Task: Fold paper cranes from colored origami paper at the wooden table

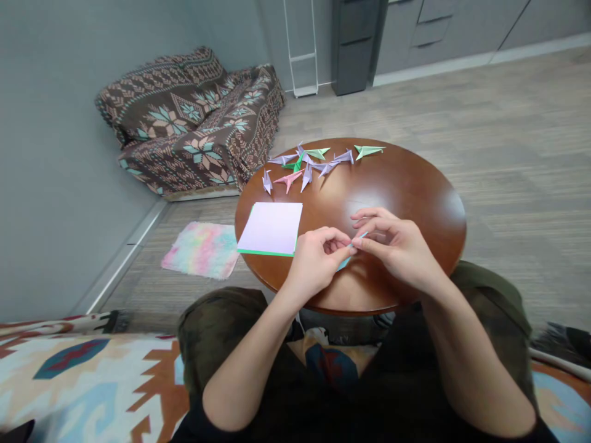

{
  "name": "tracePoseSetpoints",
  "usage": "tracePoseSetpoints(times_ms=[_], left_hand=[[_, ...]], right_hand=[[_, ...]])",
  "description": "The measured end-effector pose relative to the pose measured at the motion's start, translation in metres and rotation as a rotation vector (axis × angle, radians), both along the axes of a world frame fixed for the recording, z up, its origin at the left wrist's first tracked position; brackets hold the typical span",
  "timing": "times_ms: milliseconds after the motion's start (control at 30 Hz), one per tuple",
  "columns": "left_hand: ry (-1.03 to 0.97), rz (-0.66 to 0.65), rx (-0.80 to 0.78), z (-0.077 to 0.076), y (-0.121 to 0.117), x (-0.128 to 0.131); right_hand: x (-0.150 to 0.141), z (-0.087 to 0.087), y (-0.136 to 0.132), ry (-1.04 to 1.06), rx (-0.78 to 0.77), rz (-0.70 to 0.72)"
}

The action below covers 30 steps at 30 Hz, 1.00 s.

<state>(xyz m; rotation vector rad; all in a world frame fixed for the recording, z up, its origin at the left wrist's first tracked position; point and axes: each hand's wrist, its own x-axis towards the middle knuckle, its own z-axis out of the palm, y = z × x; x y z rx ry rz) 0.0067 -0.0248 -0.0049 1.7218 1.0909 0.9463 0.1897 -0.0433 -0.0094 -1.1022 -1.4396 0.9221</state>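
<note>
Between my two hands is a small piece of folded light-blue paper (343,264), mostly covered by my fingers. My left hand (321,252) pinches it from the left with thumb and forefinger. From the right, my right hand (392,240) pinches the upper part of the same paper, its other fingers loosely curled. Both hands are over the near side of the round brown table (415,184). To the left of my left hand lies a square stack of origami paper (272,226), pale lilac on top with a green edge showing below.
Several folded paper cranes in lilac, green and pink, among them a pink crane (289,179) and a light-green crane (368,151), sit along the table's far side. A patterned sofa (198,123) and a fluffy rug (203,249) are to the left. My knees flank the table's near edge.
</note>
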Motion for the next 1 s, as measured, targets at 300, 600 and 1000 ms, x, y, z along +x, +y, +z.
tracePoseSetpoints(times_ms=[300,600,1000], left_hand=[[-0.395,-0.035,-0.358,0.001,0.002,-0.002],[-0.547,-0.028,-0.427,-0.002,0.005,0.000],[-0.643,-0.028,-0.404,-0.011,0.007,0.008]], right_hand=[[0.009,-0.001,0.003,0.191,-0.107,-0.060],[-0.012,-0.001,-0.006,0.201,-0.149,0.116],[-0.030,0.003,-0.011,0.265,-0.077,-0.101]])
